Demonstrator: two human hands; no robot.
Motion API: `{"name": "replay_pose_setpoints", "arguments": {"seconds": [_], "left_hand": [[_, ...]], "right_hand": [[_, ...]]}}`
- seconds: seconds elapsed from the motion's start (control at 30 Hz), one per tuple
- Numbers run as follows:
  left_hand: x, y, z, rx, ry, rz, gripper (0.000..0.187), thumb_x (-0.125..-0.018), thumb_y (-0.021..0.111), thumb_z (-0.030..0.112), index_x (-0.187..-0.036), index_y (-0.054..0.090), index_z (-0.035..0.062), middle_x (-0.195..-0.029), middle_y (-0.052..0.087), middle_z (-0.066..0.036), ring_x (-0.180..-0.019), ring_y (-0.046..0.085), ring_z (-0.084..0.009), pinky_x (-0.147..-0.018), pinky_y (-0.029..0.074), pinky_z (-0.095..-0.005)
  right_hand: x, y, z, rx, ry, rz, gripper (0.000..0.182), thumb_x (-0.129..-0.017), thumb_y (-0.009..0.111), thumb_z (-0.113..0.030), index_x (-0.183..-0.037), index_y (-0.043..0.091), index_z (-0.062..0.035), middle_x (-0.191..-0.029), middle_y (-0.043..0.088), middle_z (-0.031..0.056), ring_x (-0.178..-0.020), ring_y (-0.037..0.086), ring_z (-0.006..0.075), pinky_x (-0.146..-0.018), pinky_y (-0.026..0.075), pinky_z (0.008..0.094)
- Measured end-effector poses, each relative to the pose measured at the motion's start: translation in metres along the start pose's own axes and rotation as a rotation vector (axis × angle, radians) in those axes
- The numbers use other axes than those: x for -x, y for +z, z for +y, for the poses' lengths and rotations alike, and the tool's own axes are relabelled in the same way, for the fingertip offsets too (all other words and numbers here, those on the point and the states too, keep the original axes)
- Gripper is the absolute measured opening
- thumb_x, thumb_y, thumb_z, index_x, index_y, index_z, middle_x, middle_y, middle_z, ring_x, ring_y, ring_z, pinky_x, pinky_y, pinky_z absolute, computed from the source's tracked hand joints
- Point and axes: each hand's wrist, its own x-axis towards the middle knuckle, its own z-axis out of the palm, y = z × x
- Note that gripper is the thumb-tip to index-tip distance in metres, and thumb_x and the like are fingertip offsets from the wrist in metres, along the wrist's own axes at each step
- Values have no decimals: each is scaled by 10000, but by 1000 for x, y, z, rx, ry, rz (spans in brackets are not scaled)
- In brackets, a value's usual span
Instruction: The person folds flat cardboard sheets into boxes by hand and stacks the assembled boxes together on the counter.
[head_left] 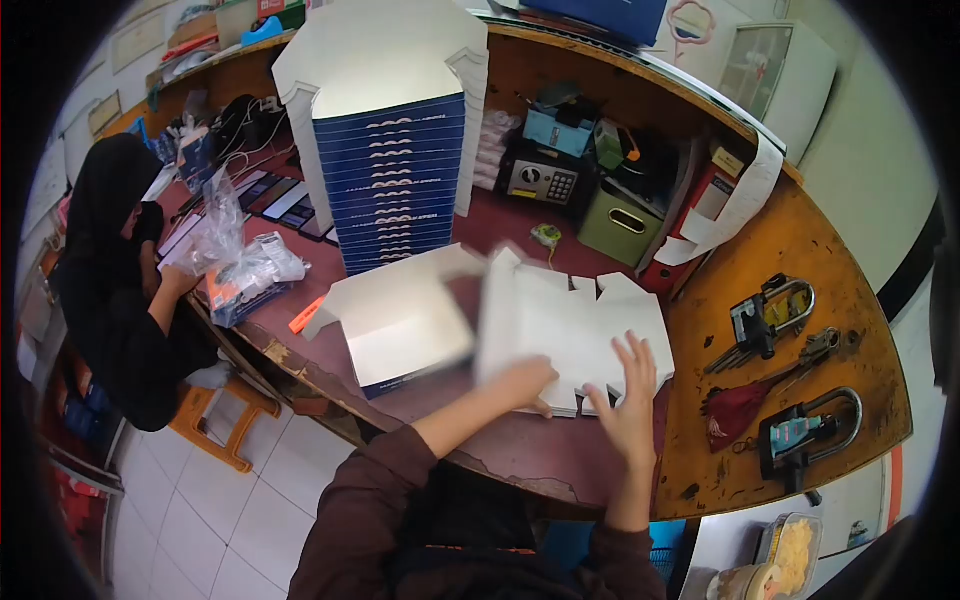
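Flat white die-cut box blanks (565, 320) lie in front of me, with slots and tabs along their edges. The left side of the top blank is raised and blurred by motion. My left hand (525, 382) is closed at that blank's near left edge. Over its near right corner, my right hand (628, 400) is open with fingers spread. Left of the blanks sits a folded open box (405, 325), white inside with a dark blue front. Behind it rises a tall stack of nested blue boxes (390, 180), the top one with its white lid up.
At left a person in black (110, 260) sits by phones (285, 205) and a plastic-wrapped package (250, 265). A tape measure (546, 236), small safe (540, 180) and green bin (620, 225) stand behind. Padlocks (790, 440) and keys (820, 345) lie on the wooden side surface.
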Motion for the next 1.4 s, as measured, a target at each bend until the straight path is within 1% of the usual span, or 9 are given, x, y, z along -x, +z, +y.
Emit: {"name": "replay_pose_setpoints", "arguments": {"seconds": [0.1, 0.2, 0.47, 0.73, 0.83, 1.03, 1.17, 1.3, 1.4], "left_hand": [[-8, -11, -13, 243, -83, -201, 488, -713, 659, 364, -1139, 556, 150, -1207, 491, -131, -1075, 496, -269, -814, 460, -394], [-2, 4, -30, 264, 112, 181, 408, -758, 600, 299, -1137, 555, 153, -1194, 502, -111, -1052, 509, -265, -803, 464, -398], [-1, -1, -7, 246, 95, 19, 217, -789, 539, 218, -967, 630, 133, -969, 607, -89, -882, 578, -268, -729, 474, -376], [18, -89, 4, 932, -119, 833, 206, -872, 484, 178, -934, 587, 11, -712, 593, -132, -685, 586, -240, -632, 440, -353], [28, -73, 19, 1159, -126, 1073, 272, -891, 477, 143, -1086, 512, -43, -985, 577, -107, -947, 528, -149, -807, 424, -277], [54, -92, 29, 1694, 121, 947, 536, -752, 631, -16, -1228, 385, -12, -1143, 508, -116, -1045, 502, -169, -881, 421, -314], [77, -109, 39, 1329, -227, 633, 365, -736, 632, -49, -1070, 485, -43, -946, 599, -134, -856, 589, -176, -759, 490, -295], [68, -71, 42, 890, 236, 879, 338, -772, 617, -39, -1079, 475, -57, -923, 612, -129, -908, 591, -183, -790, 481, -304], [62, -81, 54, 788, 255, 880, 343, -786, 602, -23, -1093, 455, -65, -911, 611, -139, -922, 587, -186, -838, 449, -303]], "right_hand": [[16, -16, -25, -182, -95, -45, 538, -678, 707, -147, -1170, 505, -61, -1266, 439, 155, -1199, 381, 339, -979, 313, 426], [23, -25, -54, -554, -112, -147, 447, -659, 716, -93, -1078, 568, -37, -1122, 553, 145, -1035, 532, 303, -854, 435, 350], [28, -5, -58, -619, -240, -80, 290, -675, 696, -38, -954, 615, -20, -940, 627, 113, -851, 607, 256, -735, 478, 306], [41, 52, -31, -905, 258, -387, 237, -816, 602, -111, -1030, 594, -9, -986, 629, 89, -841, 607, 140, -655, 475, 257], [30, 68, -38, -1334, 478, -378, 313, -859, 555, -134, -1134, 522, 12, -1113, 576, 87, -926, 575, 135, -711, 460, 247], [29, 13, -39, -1753, 331, 168, 279, -837, 573, -84, -1088, 482, -2, -938, 568, 71, -794, 565, 172, -704, 466, 306], [20, -38, -34, -1972, 292, 155, 289, -810, 626, -118, -1043, 486, -20, -865, 542, 53, -661, 512, 116, -593, 412, 265], [5, -4, -66, -1098, 15, 938, 166, -768, 642, -25, -798, 484, -62, -831, 513, 36, -745, 503, 122, -692, 410, 266], [2, 14, -98, -1589, 251, 914, 139, -786, 592, 9, -877, 523, -69, -909, 514, 26, -842, 499, 131, -764, 396, 284]]}}
